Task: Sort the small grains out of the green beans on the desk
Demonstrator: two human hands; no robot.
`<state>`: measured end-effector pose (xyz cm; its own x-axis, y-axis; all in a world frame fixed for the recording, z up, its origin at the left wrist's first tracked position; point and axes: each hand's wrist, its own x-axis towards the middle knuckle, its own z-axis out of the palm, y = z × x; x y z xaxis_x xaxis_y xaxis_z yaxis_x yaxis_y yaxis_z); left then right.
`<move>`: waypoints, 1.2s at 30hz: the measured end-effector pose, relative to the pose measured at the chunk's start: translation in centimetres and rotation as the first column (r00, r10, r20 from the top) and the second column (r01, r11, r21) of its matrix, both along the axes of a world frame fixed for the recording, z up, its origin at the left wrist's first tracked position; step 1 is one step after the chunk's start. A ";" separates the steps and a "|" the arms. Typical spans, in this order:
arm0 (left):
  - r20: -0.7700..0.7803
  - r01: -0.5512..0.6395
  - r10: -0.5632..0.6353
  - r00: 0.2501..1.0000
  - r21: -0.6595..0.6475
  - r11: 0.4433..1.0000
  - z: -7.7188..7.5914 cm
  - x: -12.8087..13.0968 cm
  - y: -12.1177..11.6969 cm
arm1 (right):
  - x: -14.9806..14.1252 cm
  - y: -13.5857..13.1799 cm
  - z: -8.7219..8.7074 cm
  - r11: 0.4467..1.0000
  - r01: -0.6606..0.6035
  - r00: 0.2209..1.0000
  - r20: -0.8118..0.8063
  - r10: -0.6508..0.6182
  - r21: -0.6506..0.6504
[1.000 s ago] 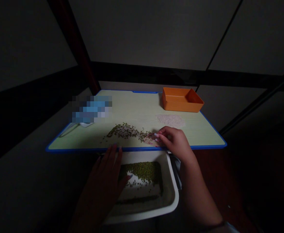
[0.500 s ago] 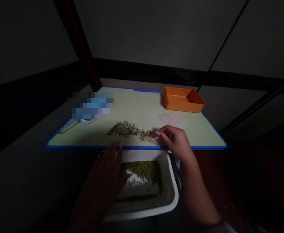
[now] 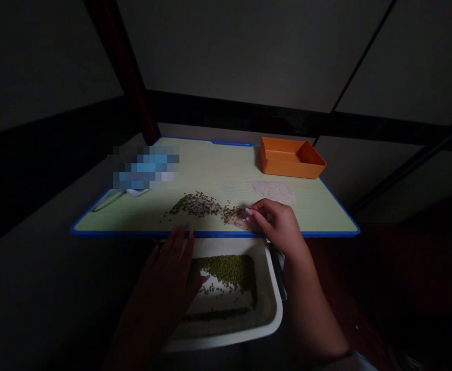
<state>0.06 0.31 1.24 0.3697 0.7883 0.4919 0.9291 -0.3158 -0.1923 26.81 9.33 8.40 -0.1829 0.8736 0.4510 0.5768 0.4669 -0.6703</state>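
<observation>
My right hand [image 3: 275, 219] is at the table's near edge with thumb and index finger pinched together. Whatever is between those fingertips is too small to make out. Beside them is the right end of a spread of green beans [image 3: 197, 203] mixed with pale grains. My left hand [image 3: 168, 278] lies with fingers stretched out over the left side of a white basin [image 3: 274, 309], its fingertips near the table's edge. Inside the basin are many green beans [image 3: 229, 270], heaped toward the far side. A patch of pale grains [image 3: 273, 190] lies on the table beyond my right hand.
An orange open box [image 3: 291, 167] stands at the table's far right. On the far left sits a blurred-out blue object [image 3: 146, 167] with a pale cord or strap. The pale table [image 3: 210, 167] has a blue rim. Walls rise close behind it.
My right hand has barely shifted and its fingertips stay low beside the beans. The left hand has kept its place, and the whole view has moved very slightly.
</observation>
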 end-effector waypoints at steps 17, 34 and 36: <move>-0.037 -0.015 0.016 0.999 0.016 1.000 0.1 0.1 0.0 | -0.2 -0.3 0.6 1.000 -0.002 0.995 0.096 0.001 0.019; -0.078 0.002 0.003 0.997 0.062 0.998 0.7 0.3 0.0 | 0.2 -0.3 0.5 1.000 -0.003 0.999 0.050 0.002 0.028; -0.074 0.001 0.004 0.997 0.059 0.998 0.8 0.2 0.0 | 0.2 -0.3 0.5 1.000 0.002 0.999 0.048 -0.004 0.030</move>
<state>0.29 0.35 2.01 0.4059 0.7594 0.5085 0.9120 -0.3007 -0.2789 26.98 8.99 8.90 -0.2024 0.8605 0.4675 0.6095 0.4843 -0.6276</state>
